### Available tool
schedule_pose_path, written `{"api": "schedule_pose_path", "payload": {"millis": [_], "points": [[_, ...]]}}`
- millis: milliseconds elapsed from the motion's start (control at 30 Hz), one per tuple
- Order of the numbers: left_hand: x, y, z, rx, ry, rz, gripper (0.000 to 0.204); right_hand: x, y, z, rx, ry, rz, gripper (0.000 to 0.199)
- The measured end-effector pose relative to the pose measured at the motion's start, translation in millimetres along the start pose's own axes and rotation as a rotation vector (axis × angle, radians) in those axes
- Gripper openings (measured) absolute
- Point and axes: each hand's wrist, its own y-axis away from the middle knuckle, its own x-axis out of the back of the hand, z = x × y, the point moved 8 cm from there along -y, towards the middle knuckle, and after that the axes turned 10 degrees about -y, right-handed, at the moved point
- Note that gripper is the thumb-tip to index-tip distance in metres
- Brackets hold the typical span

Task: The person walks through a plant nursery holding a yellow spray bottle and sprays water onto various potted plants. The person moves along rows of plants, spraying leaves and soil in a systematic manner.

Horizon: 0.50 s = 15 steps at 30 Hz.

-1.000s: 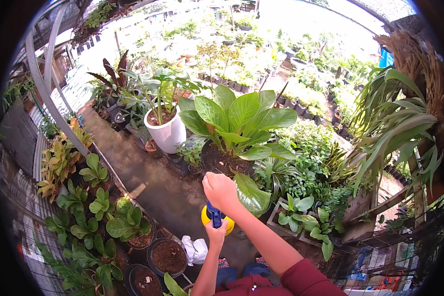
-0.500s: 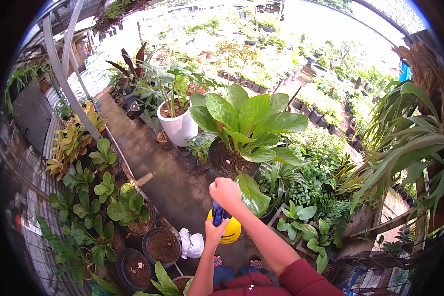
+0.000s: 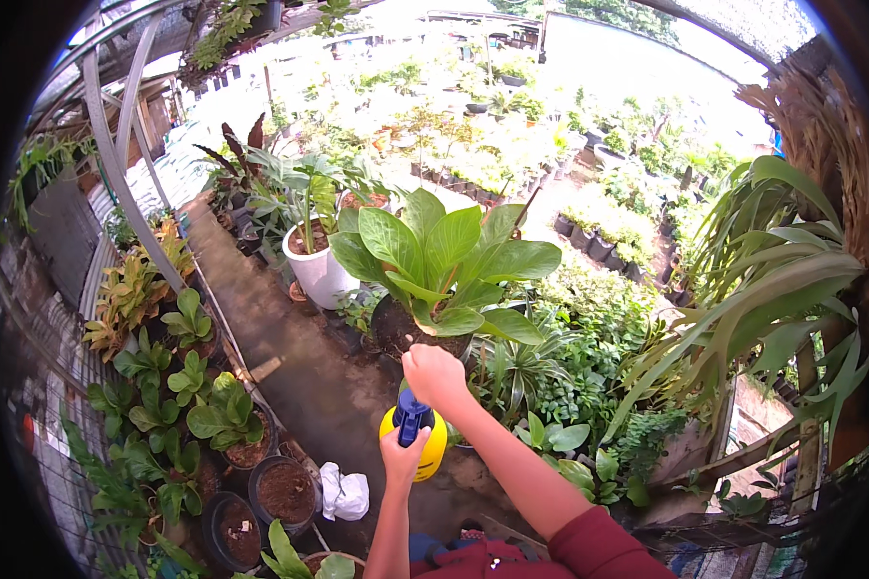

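My left hand (image 3: 403, 455) is wrapped around the blue head of a yellow spray bottle (image 3: 429, 457), held upright in front of me. Right above the blue spray head (image 3: 412, 417), my right hand (image 3: 436, 374) is closed in a fist. Whatever it grips, if anything, is hidden under the fingers. Just beyond the fist stands a large broad-leaved green plant (image 3: 444, 256) in a dark pot (image 3: 396, 328). My right forearm covers part of the greenery below it.
A white pot (image 3: 321, 275) with a leafy plant stands farther left. Soil-filled black pots (image 3: 285, 490) and a crumpled white bag (image 3: 343, 492) lie along the path (image 3: 294, 386). Long strap-like leaves (image 3: 753, 280) hang at right. Metal poles (image 3: 106, 135) rise at left.
My view has shifted, so the large plant and pots appear farther left. Both hands and the spray bottle sit slightly farther left in view. More of the bottle's blue head shows below my right fist.
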Motion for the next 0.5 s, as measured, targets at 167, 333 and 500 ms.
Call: {"api": "schedule_pose_path", "payload": {"millis": [167,333,500], "points": [[-31.4,20.8,-29.9,0.175,0.0,-0.055,0.021,-48.8,45.7,64.2,0.063,0.236,-0.334,0.034],[-60.0,25.0,-8.4,0.177,0.341,-0.097,0.018,-4.7,65.0,101.0,-0.321,-0.604,0.08,0.026],[-100.4,10.3,71.9,-0.019,0.275,-0.255,0.031,49.9,125.6,91.2,-0.34,-0.784,0.305,0.025]]}}
